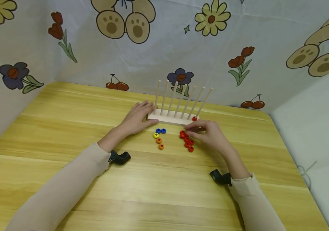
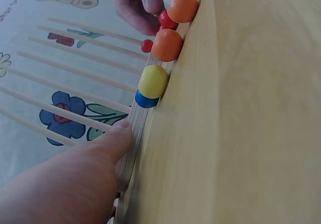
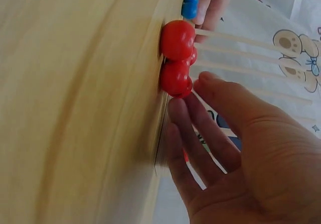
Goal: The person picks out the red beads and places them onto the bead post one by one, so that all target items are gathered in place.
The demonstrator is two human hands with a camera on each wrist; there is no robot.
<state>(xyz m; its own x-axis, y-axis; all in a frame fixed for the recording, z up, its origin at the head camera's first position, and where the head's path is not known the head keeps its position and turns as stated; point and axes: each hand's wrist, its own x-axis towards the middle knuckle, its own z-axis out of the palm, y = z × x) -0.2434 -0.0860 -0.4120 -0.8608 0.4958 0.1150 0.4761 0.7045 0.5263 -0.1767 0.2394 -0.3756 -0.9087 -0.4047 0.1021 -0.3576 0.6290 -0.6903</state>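
Note:
A wooden peg rack [image 1: 171, 120] with several upright rods stands near the back of the table. My left hand [image 1: 137, 117] holds its left end, the thumb along the front edge and the fingers toward the back. One red bead [image 1: 194, 118] sits at the foot of the rightmost rod. My right hand [image 1: 207, 134] is at a cluster of red beads [image 1: 187, 144] before the rack, thumb and fingertips apart beside the nearest bead [image 3: 175, 78]. Left of them lie two blue beads [image 1: 161, 131], a yellow bead [image 1: 156, 135] and two orange beads [image 1: 161, 146].
The wood-grain table [image 1: 141, 192] ends at a patterned cloth [image 1: 147, 61] hanging behind the rack. Each wrist carries a black camera, one on the left [image 1: 120, 158] and one on the right [image 1: 220, 178]. A white wall [image 1: 320, 128] borders the right side.

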